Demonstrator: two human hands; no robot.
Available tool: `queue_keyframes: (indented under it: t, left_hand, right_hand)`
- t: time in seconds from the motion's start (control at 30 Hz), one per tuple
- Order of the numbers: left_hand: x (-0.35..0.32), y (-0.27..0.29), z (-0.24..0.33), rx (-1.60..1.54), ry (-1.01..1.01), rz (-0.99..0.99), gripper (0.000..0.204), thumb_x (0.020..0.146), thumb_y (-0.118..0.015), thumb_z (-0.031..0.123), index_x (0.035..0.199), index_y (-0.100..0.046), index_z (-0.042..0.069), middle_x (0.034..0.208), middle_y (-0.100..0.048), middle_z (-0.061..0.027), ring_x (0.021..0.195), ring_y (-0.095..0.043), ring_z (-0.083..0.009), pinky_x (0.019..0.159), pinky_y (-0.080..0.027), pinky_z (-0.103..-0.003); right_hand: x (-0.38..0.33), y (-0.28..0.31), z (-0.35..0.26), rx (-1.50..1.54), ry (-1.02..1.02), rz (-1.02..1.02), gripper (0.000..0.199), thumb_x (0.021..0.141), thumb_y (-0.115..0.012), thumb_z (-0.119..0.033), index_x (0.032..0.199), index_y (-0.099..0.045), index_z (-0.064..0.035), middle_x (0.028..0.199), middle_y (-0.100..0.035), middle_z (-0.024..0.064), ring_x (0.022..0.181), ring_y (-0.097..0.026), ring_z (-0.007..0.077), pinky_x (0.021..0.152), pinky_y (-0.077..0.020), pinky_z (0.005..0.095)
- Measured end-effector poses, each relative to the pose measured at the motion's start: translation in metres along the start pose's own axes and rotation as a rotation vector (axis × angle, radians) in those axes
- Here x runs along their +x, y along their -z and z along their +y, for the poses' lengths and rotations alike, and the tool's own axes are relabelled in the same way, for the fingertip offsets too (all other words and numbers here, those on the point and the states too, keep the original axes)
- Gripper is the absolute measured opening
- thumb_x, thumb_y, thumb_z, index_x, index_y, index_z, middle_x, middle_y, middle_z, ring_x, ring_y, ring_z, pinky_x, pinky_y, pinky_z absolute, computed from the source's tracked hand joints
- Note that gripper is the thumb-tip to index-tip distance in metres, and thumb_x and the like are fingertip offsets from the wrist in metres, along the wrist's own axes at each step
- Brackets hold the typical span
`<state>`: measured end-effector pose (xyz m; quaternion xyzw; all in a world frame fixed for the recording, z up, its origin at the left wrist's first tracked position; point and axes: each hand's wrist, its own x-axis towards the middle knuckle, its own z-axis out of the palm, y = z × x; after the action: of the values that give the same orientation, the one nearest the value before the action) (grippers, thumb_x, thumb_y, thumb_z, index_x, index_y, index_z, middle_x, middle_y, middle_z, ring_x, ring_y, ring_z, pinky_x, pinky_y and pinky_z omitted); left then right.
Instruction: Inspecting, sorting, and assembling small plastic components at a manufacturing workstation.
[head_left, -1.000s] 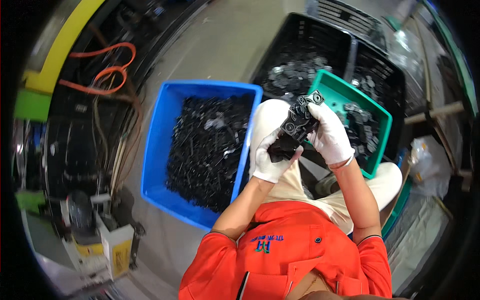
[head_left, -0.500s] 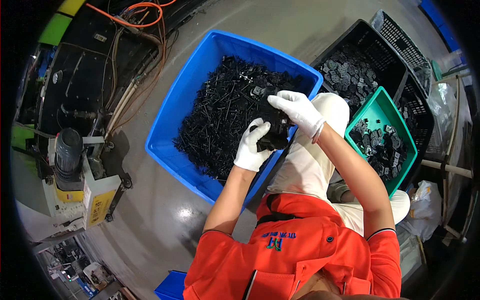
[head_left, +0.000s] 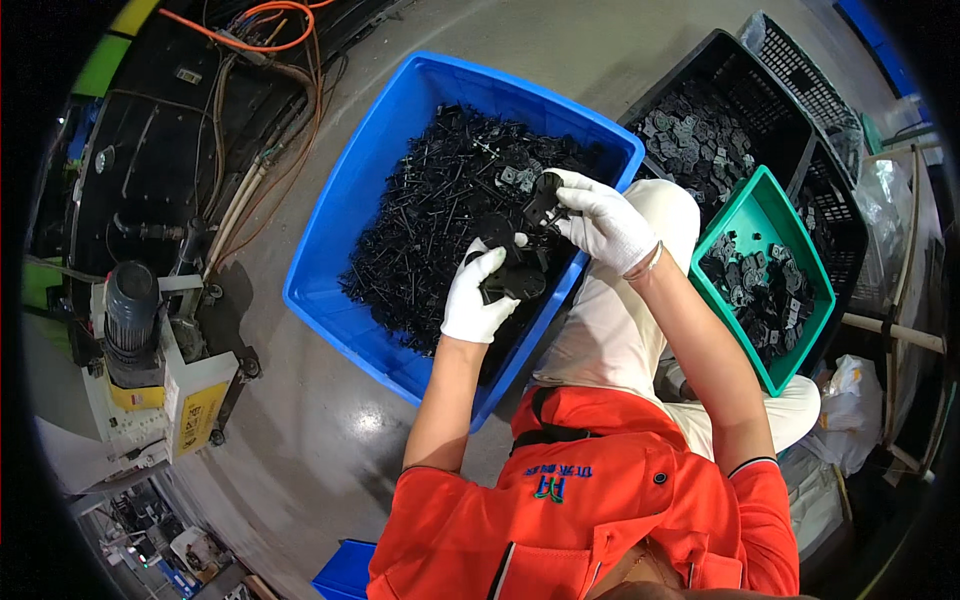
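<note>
Both hands wear white gloves and work above a large blue bin, over its near right side. My left hand is closed around black plastic parts, some of them rounded, which stick out past the thumb and fingers. To its right and a little farther off, my right hand pinches a flat black plastic piece between thumb and fingers. Under the hands the bin holds a heap of thin black plastic sprues. A few greyish pieces lie on the heap beyond my right hand.
A green tray of small dark parts leans at the right, by a black crate holding many flat dark pieces. A machine with a grey motor stands at the left. Orange hose runs at the upper left.
My hands have moved apart. The left has shifted left with its black parts, and the right now holds a separate black piece up. The greyish pieces on the heap show more.
</note>
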<state>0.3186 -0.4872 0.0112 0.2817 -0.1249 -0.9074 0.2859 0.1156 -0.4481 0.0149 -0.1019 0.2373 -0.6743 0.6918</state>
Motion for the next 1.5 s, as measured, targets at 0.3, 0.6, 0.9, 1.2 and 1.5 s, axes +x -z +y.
queue_keyframes:
  t: [0.3,0.6,0.9,1.2,1.5]
  left_hand:
    - [-0.007,-0.014,0.003,0.246,-0.229,0.010,0.036,0.087,-0.051,0.006,0.123,-0.052,0.008,0.124,-0.057,-0.0148,0.105,-0.060,-0.0286,0.091,-0.051,-0.043]
    - [0.010,-0.017,0.015,-0.083,-0.210,0.224,0.028,0.085,-0.056,0.008,0.113,-0.056,0.011,0.108,-0.061,-0.0115,0.096,-0.062,-0.0286,0.078,-0.054,-0.042]
    - [0.012,-0.055,0.008,-0.495,0.045,-0.048,0.033,0.084,-0.058,0.013,0.111,-0.052,-0.004,0.103,-0.056,-0.0196,0.096,-0.056,-0.0290,0.067,-0.050,-0.036]
    - [0.020,-0.119,-0.040,-0.366,0.291,-0.161,0.038,0.084,-0.056,0.017,0.113,-0.050,-0.007,0.099,-0.056,-0.0213,0.086,-0.055,-0.0265,0.066,-0.049,-0.034]
    - [0.023,-0.189,-0.134,0.531,0.076,-0.325,0.023,0.085,-0.055,0.017,0.102,-0.053,0.003,0.092,-0.060,-0.0141,0.075,-0.062,-0.0254,0.060,-0.054,-0.035]
  right_hand:
    - [0.002,-0.010,0.019,-0.235,0.085,0.167,0.026,0.089,-0.060,-0.007,0.115,-0.057,-0.0028,0.105,-0.065,0.0058,0.094,-0.063,0.0146,0.080,-0.0526,0.0277]
    - [0.006,-0.010,0.037,-0.601,0.369,0.089,0.047,0.083,-0.048,0.004,0.130,-0.047,0.0010,0.123,-0.057,0.0101,0.113,-0.055,0.0166,0.098,-0.0431,0.0293]
    - [0.017,0.026,0.062,-1.568,-0.007,0.056,0.037,0.088,-0.052,-0.014,0.125,-0.050,-0.0080,0.113,-0.058,0.0222,0.109,-0.055,0.0427,0.089,-0.0458,0.0466]
    - [-0.077,-0.011,-0.035,-0.965,0.611,0.414,0.035,0.095,-0.044,-0.023,0.115,-0.060,0.0013,0.102,-0.062,0.0076,0.090,-0.054,0.0141,0.080,-0.0427,0.0288]
    - [-0.199,0.008,-0.085,-0.288,0.619,0.140,0.047,0.097,-0.049,-0.034,0.132,-0.044,-0.0028,0.136,-0.045,0.0097,0.126,-0.043,0.0192,0.107,-0.0352,0.0353]
